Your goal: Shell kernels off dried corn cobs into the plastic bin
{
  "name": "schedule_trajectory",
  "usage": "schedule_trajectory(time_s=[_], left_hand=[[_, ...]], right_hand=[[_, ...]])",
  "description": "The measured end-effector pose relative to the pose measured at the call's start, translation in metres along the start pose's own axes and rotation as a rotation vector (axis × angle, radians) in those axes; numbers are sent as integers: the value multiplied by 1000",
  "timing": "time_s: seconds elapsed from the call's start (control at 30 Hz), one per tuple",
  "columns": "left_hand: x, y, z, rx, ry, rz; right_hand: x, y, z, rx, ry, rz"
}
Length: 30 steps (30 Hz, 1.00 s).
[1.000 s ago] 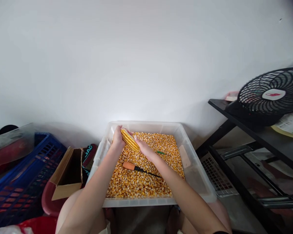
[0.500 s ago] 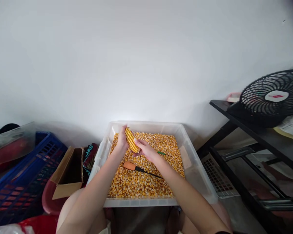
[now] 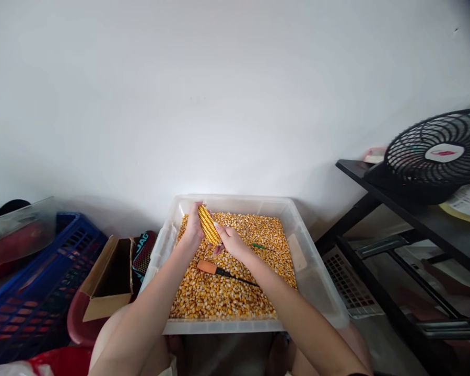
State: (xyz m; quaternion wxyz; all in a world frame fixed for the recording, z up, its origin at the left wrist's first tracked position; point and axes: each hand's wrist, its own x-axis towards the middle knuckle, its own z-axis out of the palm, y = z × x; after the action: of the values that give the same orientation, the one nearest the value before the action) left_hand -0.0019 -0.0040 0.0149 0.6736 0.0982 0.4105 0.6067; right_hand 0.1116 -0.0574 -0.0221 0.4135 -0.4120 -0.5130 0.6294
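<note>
"Corn cob (image 3: 209, 225) has swung to a steeper slant since a second ago, and both hands have turned with it."

"Looking from the head camera, who's holding it?"

"Both. Left hand (image 3: 194, 225) is curled around the upper end, and the right hand (image 3: 233, 243) grips the lower end, its thumb pressed along the side."

"Where's the cob, exactly?"

"Tilted above the clear plastic tub (image 3: 321, 292), over a wide bed of loose corn kernels (image 3: 227, 303). The rows I can see on it are still full."

"Anything else in the tub?"

"An orange-handled screwdriver (image 3: 207, 267) lies on the kernels nearer the person, its dark shaft pointing to the right forearm. Farther back, just beside the right hand, is a small green-handled tool (image 3: 258, 246); I can't tell what kind."

"And around it?"

"On the left, a cardboard box (image 3: 107, 307) sits open in a red basin (image 3: 78, 326), with a blue plastic basket (image 3: 72, 235) beyond. On the right, a black fan (image 3: 411, 151) stands on a black table (image 3: 350, 168)."
</note>
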Motion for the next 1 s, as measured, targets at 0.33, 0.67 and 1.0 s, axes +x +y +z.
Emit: schedule_trajectory(time_s=[0.33,0.67,1.0], left_hand=[[-1,10,-2,-94,-94,25],[1,12,-5,-84,-181,34],[-5,-6,-1,30,-283,66]], right_hand=[[-5,-17,-10,117,-215,35],[-4,-12,-13,135,-235,34],[-3,-10,-13,-223,-65,-173]])
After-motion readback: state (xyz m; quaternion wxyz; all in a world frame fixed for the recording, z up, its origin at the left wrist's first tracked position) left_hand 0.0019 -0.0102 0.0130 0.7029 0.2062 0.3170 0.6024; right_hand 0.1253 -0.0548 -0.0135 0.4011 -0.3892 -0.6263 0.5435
